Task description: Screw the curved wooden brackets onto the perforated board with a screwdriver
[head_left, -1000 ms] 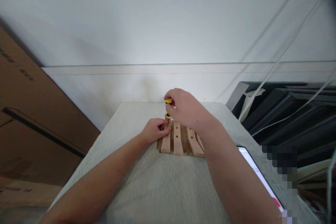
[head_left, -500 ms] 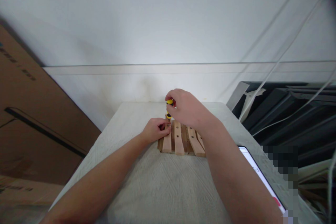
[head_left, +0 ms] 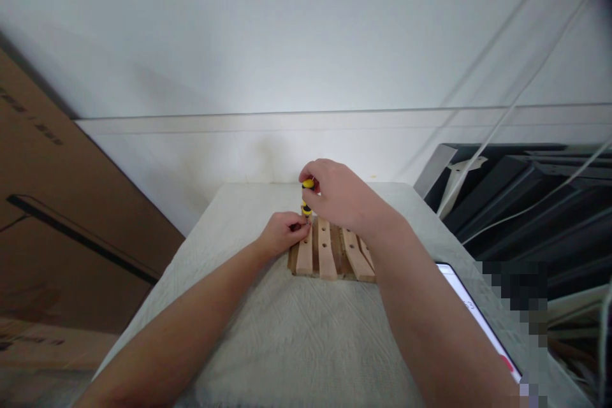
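My right hand (head_left: 337, 194) is closed around a short yellow-and-black screwdriver (head_left: 307, 196), held upright with its tip down at the leftmost wooden strip. Just left of the tip, my left hand (head_left: 283, 233) pinches thumb and finger together over that strip; whatever lies between them is too small to make out. The leftmost wooden strip (head_left: 305, 260) has a dark hole in front of the fingertips. Beside it lies a second strip (head_left: 327, 261) with two holes, then more strips (head_left: 358, 261) partly behind my right forearm. All rest on a brown wooden board (head_left: 338, 254).
A pale cloth covers the table (head_left: 287, 344), which meets a white wall (head_left: 248, 153). By my right forearm lies a phone (head_left: 471, 312) with a lit screen. Dark metal parts (head_left: 530, 197) and white cables stand at the right, a large cardboard box (head_left: 81, 236) at the left.
My left fingertips have closed in by the screwdriver's tip, and a hole in the leftmost strip now shows in front of them. The screwdriver stays upright in my right hand. The view has shifted slightly.
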`<state>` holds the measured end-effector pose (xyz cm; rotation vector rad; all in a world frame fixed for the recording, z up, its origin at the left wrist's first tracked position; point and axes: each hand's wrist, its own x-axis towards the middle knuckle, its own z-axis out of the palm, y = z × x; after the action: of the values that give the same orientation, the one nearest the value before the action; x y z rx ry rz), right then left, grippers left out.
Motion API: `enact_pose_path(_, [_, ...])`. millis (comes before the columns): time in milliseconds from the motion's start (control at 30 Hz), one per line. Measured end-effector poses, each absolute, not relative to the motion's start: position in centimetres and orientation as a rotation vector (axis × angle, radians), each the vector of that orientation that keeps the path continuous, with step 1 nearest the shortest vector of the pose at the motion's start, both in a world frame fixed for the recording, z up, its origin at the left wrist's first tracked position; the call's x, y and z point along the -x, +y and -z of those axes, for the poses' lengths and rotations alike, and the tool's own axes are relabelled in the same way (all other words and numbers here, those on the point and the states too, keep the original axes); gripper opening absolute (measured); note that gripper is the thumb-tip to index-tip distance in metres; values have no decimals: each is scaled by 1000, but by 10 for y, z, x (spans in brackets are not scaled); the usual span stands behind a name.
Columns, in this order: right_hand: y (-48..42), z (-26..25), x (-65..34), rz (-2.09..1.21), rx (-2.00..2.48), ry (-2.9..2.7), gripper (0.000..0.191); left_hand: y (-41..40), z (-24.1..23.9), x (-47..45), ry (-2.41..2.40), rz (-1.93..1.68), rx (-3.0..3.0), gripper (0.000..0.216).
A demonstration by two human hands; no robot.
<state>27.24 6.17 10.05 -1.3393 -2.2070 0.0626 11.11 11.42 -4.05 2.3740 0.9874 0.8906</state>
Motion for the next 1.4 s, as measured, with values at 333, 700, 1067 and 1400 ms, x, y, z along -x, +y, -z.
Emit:
enact_pose_path(333, [62, -101, -270, -77, 1398, -2225, 25, 115, 43, -114, 1026, -893, -2366, 29])
enact_pose_path(700, [64, -102, -275, -9, 1470, -2268, 29, 113, 44, -117, 1107, -895, -2298, 29])
enact_pose_path(1067, [62, -103, -275, 157, 1673, -2232, 28, 115, 50, -117, 1135, -940, -2259, 29])
enact_pose_path(1400, [54, -109, -267, -2, 1581, -2365, 28, 115, 48, -117, 1130, -924, -2279, 24])
